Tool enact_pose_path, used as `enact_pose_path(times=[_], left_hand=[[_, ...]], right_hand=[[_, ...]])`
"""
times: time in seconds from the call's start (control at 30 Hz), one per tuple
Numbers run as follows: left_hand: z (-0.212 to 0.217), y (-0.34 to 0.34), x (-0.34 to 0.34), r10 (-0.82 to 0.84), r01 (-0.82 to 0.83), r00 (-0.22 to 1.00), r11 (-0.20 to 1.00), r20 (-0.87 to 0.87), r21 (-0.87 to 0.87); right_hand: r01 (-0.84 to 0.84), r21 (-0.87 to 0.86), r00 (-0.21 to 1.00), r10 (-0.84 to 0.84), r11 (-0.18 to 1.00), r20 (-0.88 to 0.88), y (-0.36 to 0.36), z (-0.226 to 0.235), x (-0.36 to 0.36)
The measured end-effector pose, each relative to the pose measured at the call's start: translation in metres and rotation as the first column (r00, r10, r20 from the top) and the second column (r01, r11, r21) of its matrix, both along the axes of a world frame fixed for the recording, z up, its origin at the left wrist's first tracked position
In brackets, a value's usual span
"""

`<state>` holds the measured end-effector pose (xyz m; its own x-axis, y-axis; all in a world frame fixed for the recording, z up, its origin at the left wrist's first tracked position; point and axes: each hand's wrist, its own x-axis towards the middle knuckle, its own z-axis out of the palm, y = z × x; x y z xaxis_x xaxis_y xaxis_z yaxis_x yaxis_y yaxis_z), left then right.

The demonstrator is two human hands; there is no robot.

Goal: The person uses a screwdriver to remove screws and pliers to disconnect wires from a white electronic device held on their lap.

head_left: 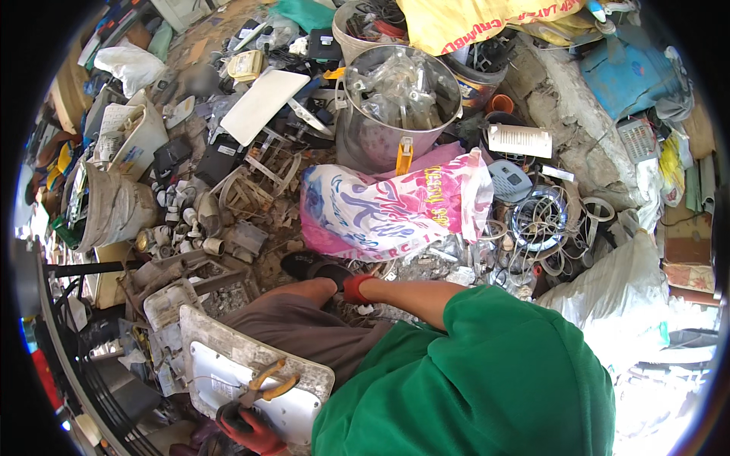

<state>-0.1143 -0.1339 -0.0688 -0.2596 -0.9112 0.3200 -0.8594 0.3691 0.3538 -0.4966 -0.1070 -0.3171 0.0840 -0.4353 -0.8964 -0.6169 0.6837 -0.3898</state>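
My left hand [247, 429], in a red glove, is at the bottom left and grips orange-handled pliers [268, 384]. The pliers' jaws rest on a flat white panel in a dirty grey casing [220, 365] that leans against my left leg. My right hand [356, 289], also in a red glove, reaches forward and low past my knee, beside a black sandal [312, 266] and just below a pink-and-white woven sack [388, 205]. Only the glove's wrist end shows, so its fingers and anything in them are hidden.
A metal drum [357, 137] holding clear plastic parts stands behind the sack. A coil of wires [536, 220] and a white bag [616, 296] lie to the right. Scrap plastic, white fittings [179, 228] and a white board [262, 102] crowd the left.
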Motion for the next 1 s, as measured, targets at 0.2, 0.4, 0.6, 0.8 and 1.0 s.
enact_pose_path(times=[0.2, 0.4, 0.6, 0.8, 1.0], left_hand=[[0.002, -0.002, -0.005, 0.013, -0.011, 0.997, 1.0, -0.082, 0.02], [0.002, -0.004, -0.004, -0.051, 0.051, 0.999, 0.999, -0.003, -0.002], [0.002, -0.003, -0.003, -0.051, 0.051, 0.999, 0.999, -0.002, 0.013], [0.001, -0.003, -0.001, -0.042, 0.042, 0.999, 0.999, -0.008, 0.031], [0.002, -0.003, 0.0, -0.036, 0.038, 0.998, 0.998, -0.044, 0.048]], right_hand=[[-0.116, -0.342, 0.981, 0.162, 0.932, 0.108, 0.015, -0.097, 0.054], [0.287, -0.073, 0.95, -0.274, 0.955, 0.148, 0.019, -0.13, 0.073], [0.694, 0.131, 0.568, -0.651, 0.708, 0.504, 0.025, -0.107, 0.083], [-0.095, -0.417, 0.984, 0.15, 0.904, 0.1, 0.02, -0.106, 0.074], [0.028, -0.278, 1.0, -0.028, 0.96, 0.006, 0.019, -0.116, 0.076]])
